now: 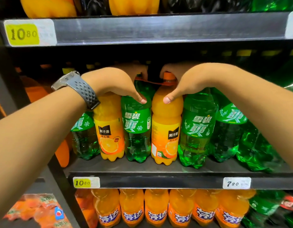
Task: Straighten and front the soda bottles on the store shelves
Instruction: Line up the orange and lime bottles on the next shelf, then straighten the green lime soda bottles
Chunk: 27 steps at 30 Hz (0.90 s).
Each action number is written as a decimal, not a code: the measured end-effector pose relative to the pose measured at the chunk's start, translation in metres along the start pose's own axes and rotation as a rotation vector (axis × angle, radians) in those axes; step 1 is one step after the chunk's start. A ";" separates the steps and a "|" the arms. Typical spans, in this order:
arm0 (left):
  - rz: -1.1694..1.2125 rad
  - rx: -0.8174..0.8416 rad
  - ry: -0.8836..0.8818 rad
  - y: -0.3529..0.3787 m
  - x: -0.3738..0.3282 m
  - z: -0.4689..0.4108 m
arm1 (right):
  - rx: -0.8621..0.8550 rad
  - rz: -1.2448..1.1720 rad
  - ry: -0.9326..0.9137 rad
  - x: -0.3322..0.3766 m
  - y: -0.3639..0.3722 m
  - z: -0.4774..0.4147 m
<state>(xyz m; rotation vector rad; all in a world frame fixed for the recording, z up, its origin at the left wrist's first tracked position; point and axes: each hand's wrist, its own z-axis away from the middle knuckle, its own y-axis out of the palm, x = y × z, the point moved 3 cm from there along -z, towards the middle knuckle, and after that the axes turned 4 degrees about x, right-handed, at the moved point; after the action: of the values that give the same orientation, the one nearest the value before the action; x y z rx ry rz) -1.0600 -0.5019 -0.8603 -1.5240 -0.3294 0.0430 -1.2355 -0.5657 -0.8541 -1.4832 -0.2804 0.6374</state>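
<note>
On the middle shelf point(142, 169) stand green soda bottles and orange juice bottles in a front row. My left hand point(116, 83), with a grey watch on the wrist, grips the neck of a green bottle point(137, 127), thumb on its shoulder. My right hand point(180, 81) grips the neck of an orange bottle point(166, 129) just right of it, thumb on its shoulder. An orange band point(152, 82) links the two bottle necks. Another orange bottle point(109, 129) stands left of the green one, and a green bottle point(196, 130) stands to the right.
More green bottles point(232, 129) fill the shelf to the right. The shelf above point(158, 28) hangs low over the bottle caps, with price tags on its edge. Below, a row of orange soda bottles point(158, 209) stands. A dark upright post point(63, 178) borders the left side.
</note>
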 end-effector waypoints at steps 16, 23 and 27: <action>0.047 -0.091 0.032 0.000 -0.002 0.000 | -0.214 0.072 -0.067 0.012 0.000 0.006; 0.149 -0.392 0.289 -0.022 -0.037 0.020 | -0.624 -0.130 -0.193 -0.051 -0.002 0.041; 0.273 -0.463 0.528 -0.034 -0.092 0.022 | -0.606 -0.181 0.055 -0.112 0.005 0.053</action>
<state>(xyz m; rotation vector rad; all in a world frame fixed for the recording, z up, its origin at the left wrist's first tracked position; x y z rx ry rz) -1.1586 -0.5037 -0.8438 -1.9585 0.3152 -0.2325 -1.3562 -0.5838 -0.8311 -2.0209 -0.5944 0.3762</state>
